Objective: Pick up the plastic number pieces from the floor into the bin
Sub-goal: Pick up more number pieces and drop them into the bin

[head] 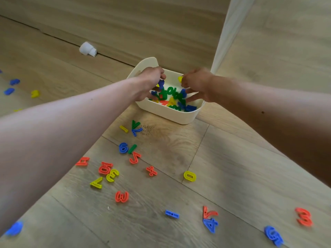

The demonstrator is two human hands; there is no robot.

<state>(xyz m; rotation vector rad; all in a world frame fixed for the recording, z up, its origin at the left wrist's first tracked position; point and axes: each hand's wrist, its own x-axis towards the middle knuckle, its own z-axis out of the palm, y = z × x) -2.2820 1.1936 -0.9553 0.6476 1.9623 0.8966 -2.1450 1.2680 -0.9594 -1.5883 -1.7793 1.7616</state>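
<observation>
Release step, as judged: left hand [152,80] pinched a blue piece [161,83] and right hand [197,85] a yellow piece [180,79] over the bin [179,116]; the next move called for reaching to the number pieces [189,176] scattered on the floor [232,167].

This looks like a room in a home, likely a play or living area. A wood-look plank floor [179,158] fills the lower frame, and matching wood-grain panels [143,24] run across the top, meeting it at a dark seam. Bright plastic number pieces [121,196] lie scattered about. A cream bin [172,115] at centre holds more. A pale upright strip [230,33] stands at upper right.
</observation>
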